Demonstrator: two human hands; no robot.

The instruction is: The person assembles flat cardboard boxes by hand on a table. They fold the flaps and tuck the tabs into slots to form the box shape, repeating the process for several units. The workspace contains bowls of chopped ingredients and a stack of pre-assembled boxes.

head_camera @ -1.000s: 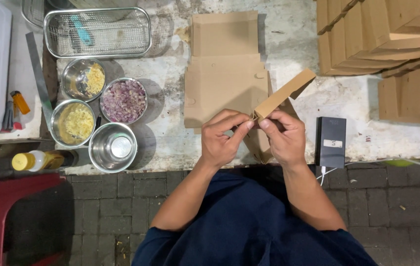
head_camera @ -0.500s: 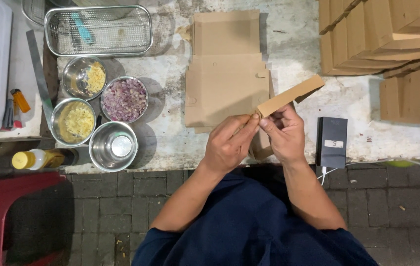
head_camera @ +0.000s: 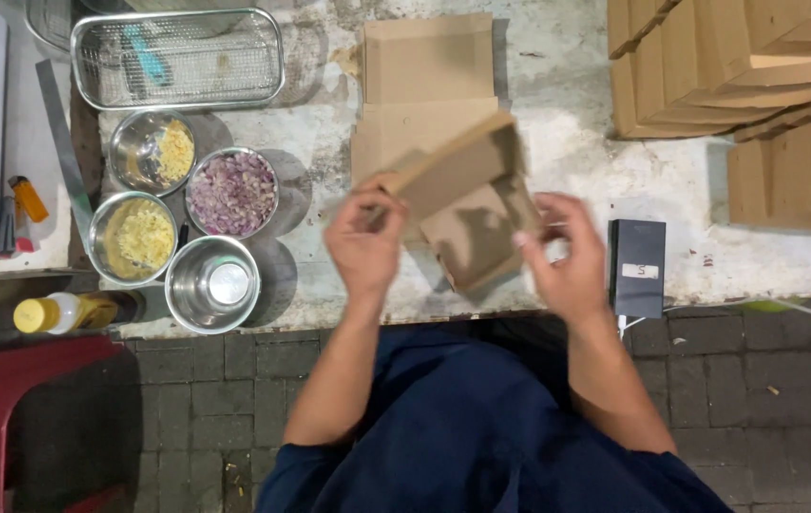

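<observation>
A brown cardboard box [head_camera: 470, 209], partly folded, is held above the worn table edge [head_camera: 557, 133]. My left hand [head_camera: 365, 245] grips its left corner, thumb on the raised flap. My right hand [head_camera: 567, 261] holds the right side, fingers spread along the edge. Both hands are blurred. Flat cardboard blanks [head_camera: 427, 85] lie on the table behind the box.
Folded boxes [head_camera: 747, 85] are stacked at the back right. A dark phone-like device [head_camera: 637, 268] with a cable lies right of my right hand. On the left stand a wire basket [head_camera: 177, 57], steel bowls of chopped onion [head_camera: 231, 192] and yellow shreds [head_camera: 137, 237], and an empty bowl [head_camera: 213, 283].
The box has turned from a thin edge-on strip held at my fingertips into an opened shape, and my hands have moved apart to its two sides.
</observation>
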